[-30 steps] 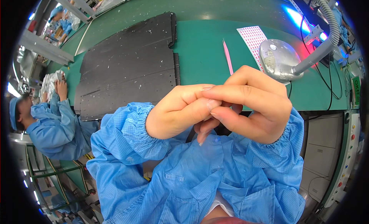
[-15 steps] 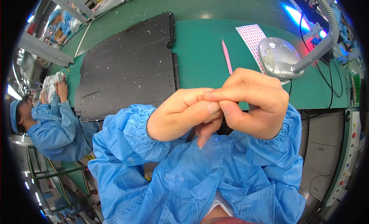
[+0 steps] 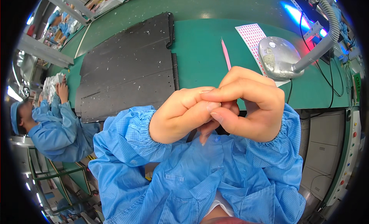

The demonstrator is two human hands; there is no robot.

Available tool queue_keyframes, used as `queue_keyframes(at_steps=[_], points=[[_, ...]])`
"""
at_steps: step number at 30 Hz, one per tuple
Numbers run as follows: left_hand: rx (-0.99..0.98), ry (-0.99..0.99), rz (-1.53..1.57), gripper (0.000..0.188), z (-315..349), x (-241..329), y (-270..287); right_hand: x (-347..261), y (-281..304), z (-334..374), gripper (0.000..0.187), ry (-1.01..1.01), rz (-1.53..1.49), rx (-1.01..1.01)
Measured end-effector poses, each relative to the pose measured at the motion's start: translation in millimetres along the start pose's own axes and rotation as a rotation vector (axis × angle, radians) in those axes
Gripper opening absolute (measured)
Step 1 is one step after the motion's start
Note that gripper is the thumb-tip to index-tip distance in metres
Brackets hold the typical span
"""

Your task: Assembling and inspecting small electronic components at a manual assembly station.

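Note:
My left hand [image 3: 180,115] and my right hand [image 3: 251,104] meet in front of my chest, over the near edge of the green bench mat [image 3: 200,50]. The thumbs and index fingers of both hands are pinched close together, fingertip to fingertip. Whatever lies between them, if anything, is hidden or too small to make out. Beyond the right hand, pink tweezers [image 3: 225,54] lie on the mat. A sheet of small red-and-white labels [image 3: 250,34] is beside them, partly under a silver lamp head [image 3: 280,57].
A large black sheet [image 3: 127,66] covers the bench at left. The lamp's grey arm [image 3: 317,50] and dark cables [image 3: 331,77] stand at right. A co-worker in blue [image 3: 57,127] handles silvery wrapped material [image 3: 52,85] at far left. Coloured buttons line a panel [image 3: 348,158] at right.
My right hand has shifted slightly left and its fingers have curled a little differently against the left fingertips. My left hand has barely moved.

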State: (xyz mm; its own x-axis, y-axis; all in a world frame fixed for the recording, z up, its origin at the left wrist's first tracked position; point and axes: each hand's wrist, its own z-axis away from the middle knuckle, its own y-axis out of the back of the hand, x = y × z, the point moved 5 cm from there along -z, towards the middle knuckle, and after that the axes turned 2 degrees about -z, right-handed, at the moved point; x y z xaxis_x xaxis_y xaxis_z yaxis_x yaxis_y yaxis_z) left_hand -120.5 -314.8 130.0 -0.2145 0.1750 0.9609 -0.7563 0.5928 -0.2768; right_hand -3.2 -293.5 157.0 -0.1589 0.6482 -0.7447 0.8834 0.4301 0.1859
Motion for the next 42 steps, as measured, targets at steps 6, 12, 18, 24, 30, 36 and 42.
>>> queue_keyframes(at_steps=[6, 12, 18, 24, 30, 36, 42], points=[[-0.003, 0.0, -0.23, 0.027, -1, 5, 2, -2, -1, 3, 0.024, -0.049, -0.059, 0.003], [-0.021, -0.132, -0.458, 0.028, 0, 4, 5, 3, -3, 7, 0.021, -0.078, -0.111, 0.018], [0.011, -0.118, -0.469, 0.029, 0, 3, 7, 5, -5, 9, 0.021, -0.164, -0.221, 0.024], [-0.006, -0.192, -0.629, 0.025, -2, 6, 8, 9, -8, 11, 0.019, -0.228, -0.274, 0.039], [0.096, -0.323, -0.722, 0.009, -1, 2, 13, 15, -11, 14, 0.016, -0.301, -0.281, 0.088], [0.151, -0.317, -0.816, 0.008, -3, 2, 14, 18, -13, 17, 0.013, -0.306, -0.274, 0.151], [0.159, -0.311, -0.806, 0.007, -3, 4, 13, 18, -11, 16, 0.011, -0.33, -0.38, 0.176]])
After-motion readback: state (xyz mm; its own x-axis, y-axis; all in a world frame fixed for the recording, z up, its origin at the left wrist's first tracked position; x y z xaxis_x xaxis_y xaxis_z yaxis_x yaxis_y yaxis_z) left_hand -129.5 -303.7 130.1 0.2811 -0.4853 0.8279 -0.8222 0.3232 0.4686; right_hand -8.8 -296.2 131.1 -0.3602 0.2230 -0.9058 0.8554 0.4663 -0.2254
